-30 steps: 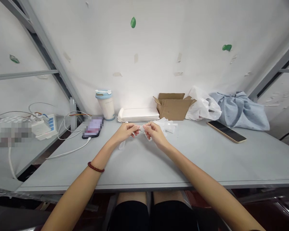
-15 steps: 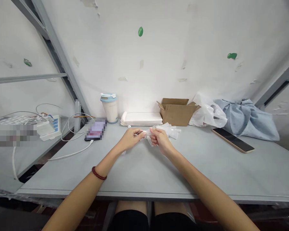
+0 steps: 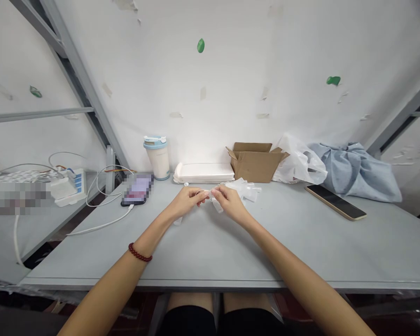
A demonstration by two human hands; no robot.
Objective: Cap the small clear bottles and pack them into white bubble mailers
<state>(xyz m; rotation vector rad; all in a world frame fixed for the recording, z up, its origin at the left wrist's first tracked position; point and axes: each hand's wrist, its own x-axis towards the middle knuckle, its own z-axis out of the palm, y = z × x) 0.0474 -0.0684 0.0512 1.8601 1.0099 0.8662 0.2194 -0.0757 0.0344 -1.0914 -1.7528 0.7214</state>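
- Head view: your left grip (image 3: pixel 189 201) and your right grip (image 3: pixel 231 201) are close together over the counter (image 3: pixel 210 252).
- Both grips pinch a small see-through piece (image 3: pixel 210 192) with thumbs and fingers; it is too tiny to tell its shape.
- More see-through pieces (image 3: pixel 249 191) lie in a pile just beside your right grip.
- A white stack (image 3: pixel 203 173) and an open brown box (image 3: pixel 256 167) sit behind them, near the wall (image 3: pixel 231 70).

Can't make out the tiny clear bit (image 3: pixel 209 192) pinched between the fingertips (image 3: pixel 214 192), tbh. Right hand (image 3: pixel 231 203) partly blocks the plastic pieces (image 3: pixel 244 190) behind its fingers; smartphone screen (image 3: pixel 139 187) left of them's pixelated.
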